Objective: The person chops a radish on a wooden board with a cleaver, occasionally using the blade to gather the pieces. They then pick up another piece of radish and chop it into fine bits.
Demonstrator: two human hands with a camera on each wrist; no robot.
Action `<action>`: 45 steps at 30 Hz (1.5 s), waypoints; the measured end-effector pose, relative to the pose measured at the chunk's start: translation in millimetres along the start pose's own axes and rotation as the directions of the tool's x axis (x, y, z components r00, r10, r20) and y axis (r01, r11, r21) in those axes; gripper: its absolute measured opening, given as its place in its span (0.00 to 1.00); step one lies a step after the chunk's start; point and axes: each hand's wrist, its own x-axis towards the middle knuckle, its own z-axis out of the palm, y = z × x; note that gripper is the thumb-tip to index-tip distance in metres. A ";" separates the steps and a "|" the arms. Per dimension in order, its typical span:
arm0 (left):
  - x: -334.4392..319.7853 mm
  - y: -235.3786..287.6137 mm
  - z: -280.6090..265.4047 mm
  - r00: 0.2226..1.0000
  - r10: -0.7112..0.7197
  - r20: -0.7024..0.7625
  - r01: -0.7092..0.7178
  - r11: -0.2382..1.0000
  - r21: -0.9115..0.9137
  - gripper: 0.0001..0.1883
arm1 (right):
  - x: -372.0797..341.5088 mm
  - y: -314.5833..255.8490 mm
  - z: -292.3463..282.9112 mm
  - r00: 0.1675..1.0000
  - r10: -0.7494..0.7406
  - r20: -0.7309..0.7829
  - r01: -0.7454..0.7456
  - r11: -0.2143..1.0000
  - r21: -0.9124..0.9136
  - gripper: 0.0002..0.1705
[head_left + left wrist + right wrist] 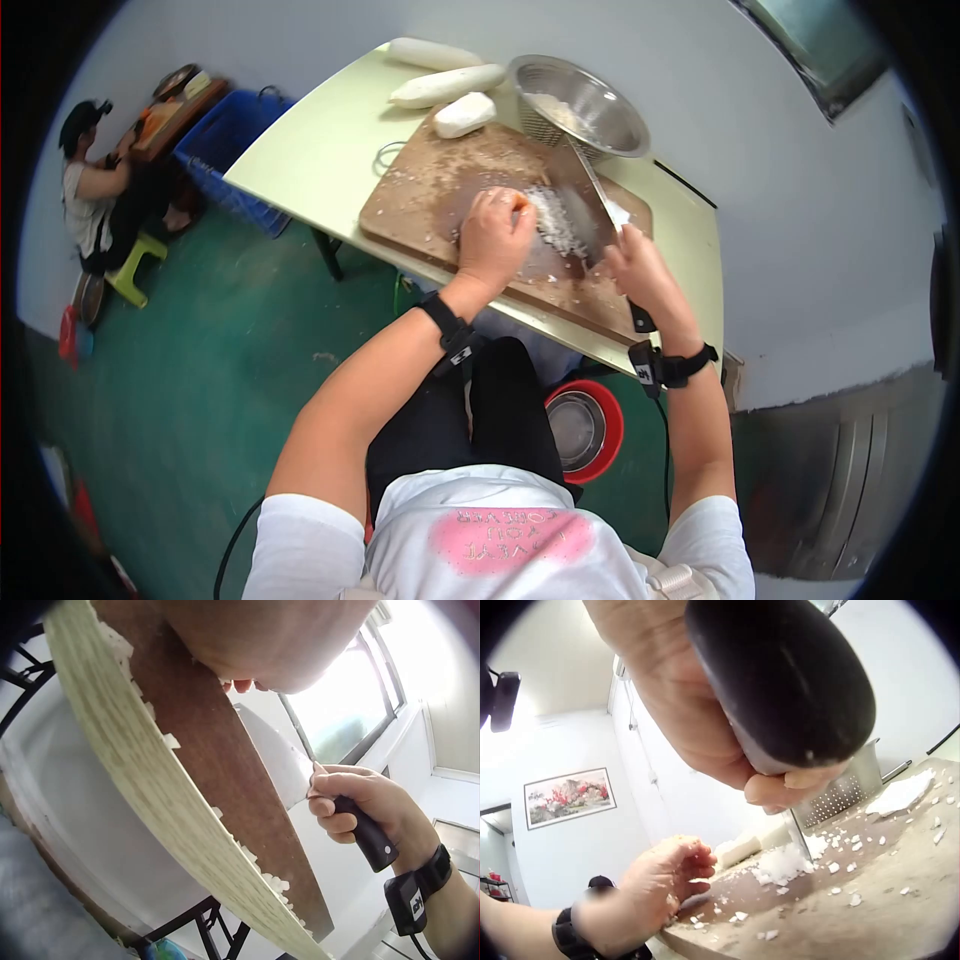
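My right hand (643, 268) grips a kitchen knife by its black handle (365, 832), fingers curled round it and the thumb up near the blade. The broad blade (274, 754) stands over a heap of finely chopped white radish (555, 222) on the wooden cutting board (400, 205). In the right wrist view its edge meets the heap (780, 866). To the left of the heap, my left hand (495, 235) rests at the board with loosely bent fingers and holds nothing; white bits stick to it.
Two whole white radishes (447, 86) lie behind the board, and a cut piece (465, 115) sits on its far edge. Beside them stands a perforated metal colander (612, 105) with white bits inside. A red basin (607, 440) is on the floor. Another person (95, 185) sits far left.
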 end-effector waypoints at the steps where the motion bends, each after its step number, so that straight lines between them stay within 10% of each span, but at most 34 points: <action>1: 1.9 -0.3 1.5 1.000 0.026 -0.007 -0.026 1.000 0.010 0.06 | -3.7 -3.9 -1.7 1.000 -0.015 -0.007 0.016 1.000 0.026 0.08; 11: 1.3 0.2 3.8 0.998 0.029 0.061 -0.034 0.996 0.079 0.07 | -14.6 24.3 -10.3 0.969 0.155 0.193 -0.239 0.781 0.577 0.09; 18: 2.1 1.5 6.7 0.990 0.013 0.141 -0.025 0.996 0.084 0.06 | -23.6 49.0 15.0 0.991 0.106 0.086 -0.136 0.702 0.699 0.16; 30: 54.6 59.5 6.5 0.941 -0.046 0.334 0.053 0.999 -0.011 0.03 | -41.5 26.0 8.6 0.943 -0.141 -0.302 0.178 0.979 0.100 0.14; 35: 95.8 124.1 43.5 0.755 0.215 0.619 -0.343 0.934 0.094 0.06 | -47.3 7.7 30.4 0.965 -0.210 -0.155 0.211 0.977 -0.015 0.13; 40: 115.4 139.5 105.1 0.257 0.062 0.964 -0.596 0.796 0.108 0.12 | -48.6 4.3 39.8 0.974 -0.206 -0.096 0.200 0.977 -0.075 0.27; 45: 101.9 125.2 157.6 0.075 -0.051 0.996 -0.763 0.641 0.091 0.17 | -51.6 0.3 59.9 0.982 -0.165 -0.096 0.145 0.971 -0.188 0.34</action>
